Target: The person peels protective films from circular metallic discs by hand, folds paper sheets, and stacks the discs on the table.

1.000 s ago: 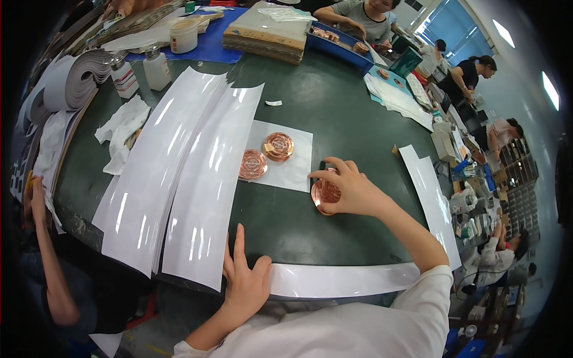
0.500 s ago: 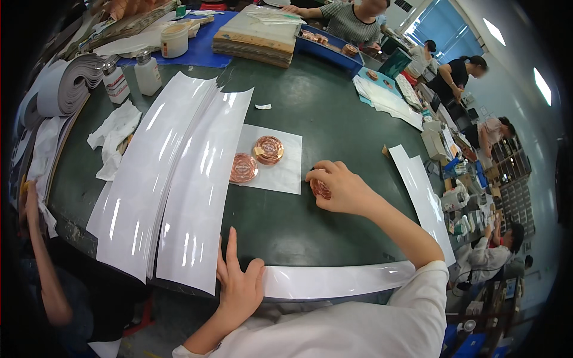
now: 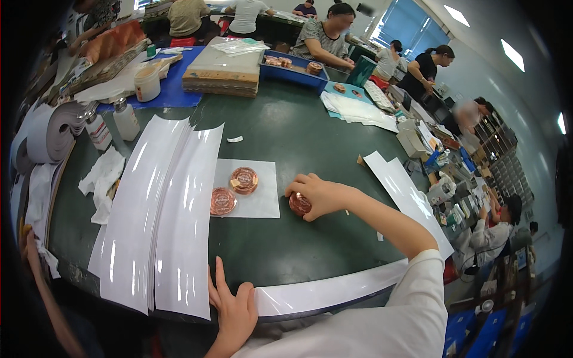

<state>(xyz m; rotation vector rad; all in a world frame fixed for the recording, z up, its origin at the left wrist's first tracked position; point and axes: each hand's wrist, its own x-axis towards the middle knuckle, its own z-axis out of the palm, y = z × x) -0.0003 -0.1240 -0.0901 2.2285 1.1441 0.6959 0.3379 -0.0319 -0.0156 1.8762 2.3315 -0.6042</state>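
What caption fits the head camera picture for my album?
Right hand cups a copper-coloured round tin on a green table; left hand rests flat by a glossy white strip.

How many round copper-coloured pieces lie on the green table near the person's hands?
3. Two sit on the white sheet: one nearer piece, one farther piece. A third piece is under the right hand. Similar ones in the far blue tray are uncounted.

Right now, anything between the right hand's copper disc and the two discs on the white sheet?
Head view: only bare green table and the white sheet's edge separate the held copper disc from the two discs; right hand grips it.
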